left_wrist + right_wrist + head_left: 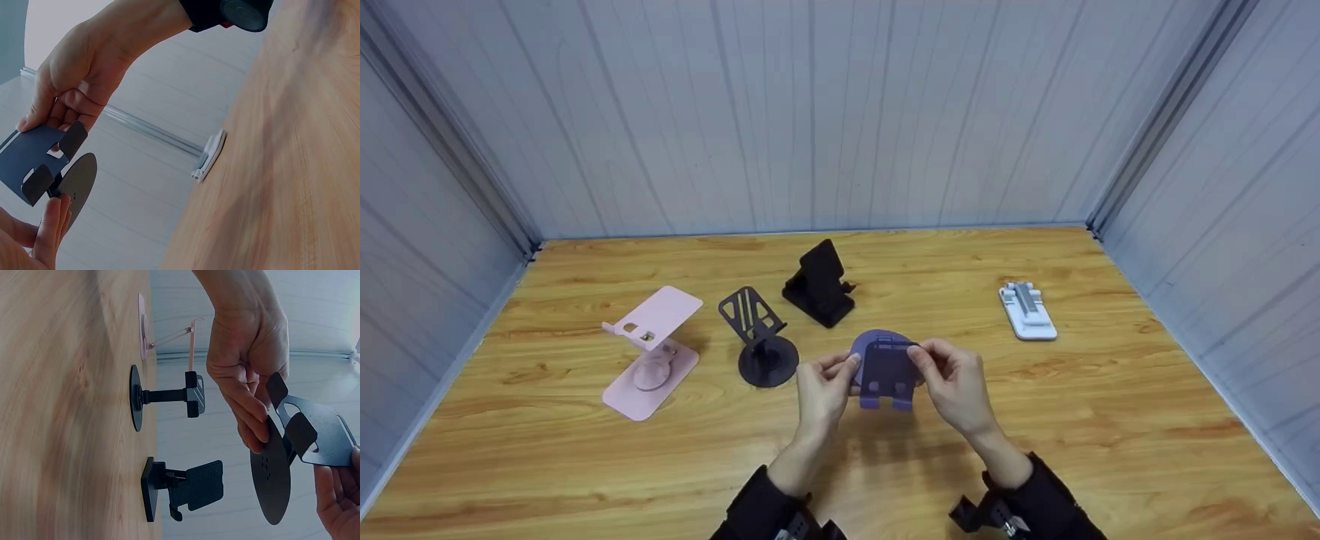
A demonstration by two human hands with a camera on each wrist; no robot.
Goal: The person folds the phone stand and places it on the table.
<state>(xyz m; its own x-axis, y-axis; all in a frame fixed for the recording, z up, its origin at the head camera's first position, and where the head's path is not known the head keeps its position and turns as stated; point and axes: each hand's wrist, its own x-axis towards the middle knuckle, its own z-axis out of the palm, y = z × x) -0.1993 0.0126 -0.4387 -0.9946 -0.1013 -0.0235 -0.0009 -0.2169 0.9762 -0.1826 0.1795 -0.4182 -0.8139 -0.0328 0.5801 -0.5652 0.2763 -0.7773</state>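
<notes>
1. A purple stand of thin plates [888, 375] hangs in a person's two hands above the wood-grain tabletop [697, 472], a little right of centre in the scene
2. The left hand [821, 390], fingers and thumb drawn together, grips the stand's flat rounded base [874, 338] at its left edge
3. The right hand [960, 386], fingers curled, pinches the slotted upper plate [888, 367] by its far right corner; two bent lips [868, 403] face the near side
4. At left on the tabletop stands a pale pink stand with a rectangular base [619, 394], its top plate tilted
5. Just right of it, a black stand with a round disc base [769, 367] lifts a cut-out plate
6. Farther back, near centre, sits a chunky all-black stand [823, 281]
7. Far right, well apart, a white-and-grey folded stand [1027, 313] lies on the tabletop
8. Pale panelled walls [810, 112] rise behind and at both sides
</notes>
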